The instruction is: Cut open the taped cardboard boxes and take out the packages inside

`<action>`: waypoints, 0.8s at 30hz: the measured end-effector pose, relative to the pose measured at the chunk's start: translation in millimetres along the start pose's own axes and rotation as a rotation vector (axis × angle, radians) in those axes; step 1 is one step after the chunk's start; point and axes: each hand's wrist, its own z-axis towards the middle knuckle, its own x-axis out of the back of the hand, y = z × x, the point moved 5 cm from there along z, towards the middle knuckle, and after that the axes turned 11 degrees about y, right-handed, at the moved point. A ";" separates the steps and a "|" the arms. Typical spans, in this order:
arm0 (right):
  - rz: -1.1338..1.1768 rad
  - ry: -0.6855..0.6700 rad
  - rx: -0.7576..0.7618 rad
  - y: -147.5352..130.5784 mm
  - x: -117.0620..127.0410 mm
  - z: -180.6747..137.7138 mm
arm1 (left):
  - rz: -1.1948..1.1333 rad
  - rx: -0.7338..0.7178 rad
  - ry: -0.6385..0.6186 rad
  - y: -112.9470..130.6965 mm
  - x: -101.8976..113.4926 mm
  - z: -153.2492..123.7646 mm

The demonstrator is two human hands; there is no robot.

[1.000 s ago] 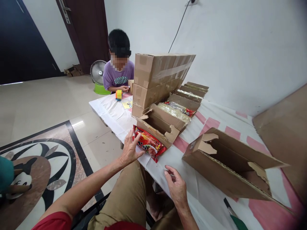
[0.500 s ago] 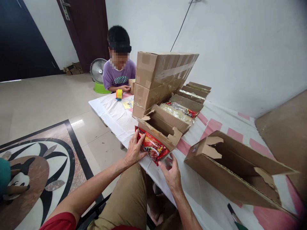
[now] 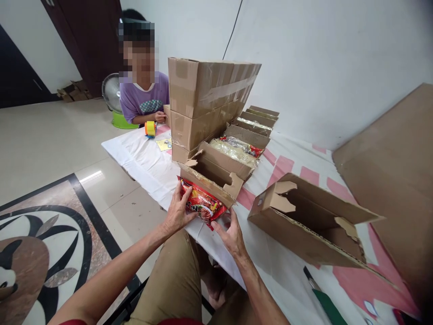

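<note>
A shiny red food packet [image 3: 204, 204], printed with a picture of a dish, is tilted against the near side of an open cardboard box [image 3: 216, 192] at the table's edge. My left hand [image 3: 178, 211] grips its left end, thumb below and fingers over the front. At the lower right corner, my right hand [image 3: 230, 235] has its thumb and fingers curved around the packet's end. What that box holds is hidden from here. To the right, a second open box [image 3: 287, 232] stands with its flaps up and its visible inside bare.
Taped boxes [image 3: 192, 90] are stacked behind the near box. Clear-wrapped packets [image 3: 237, 151] fill another open box. A tape roll [image 3: 150, 129] lies near a person in a purple shirt [image 3: 145, 99]. A green-handled blade tool [image 3: 326, 302] lies at lower right.
My view has swung right, so everything sits further left. My right hand has closed in on the packet's right end. The person across the table has raised their head.
</note>
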 end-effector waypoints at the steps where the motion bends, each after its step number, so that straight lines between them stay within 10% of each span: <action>1: -0.004 -0.003 0.005 -0.8 0.2 0.3 | 0.003 0.001 0.000 0.4 -0.8 0.1; 24: -0.058 0.103 -0.034 8.5 4.4 27.5 | 0.024 -0.063 0.016 10.6 -27.9 24.7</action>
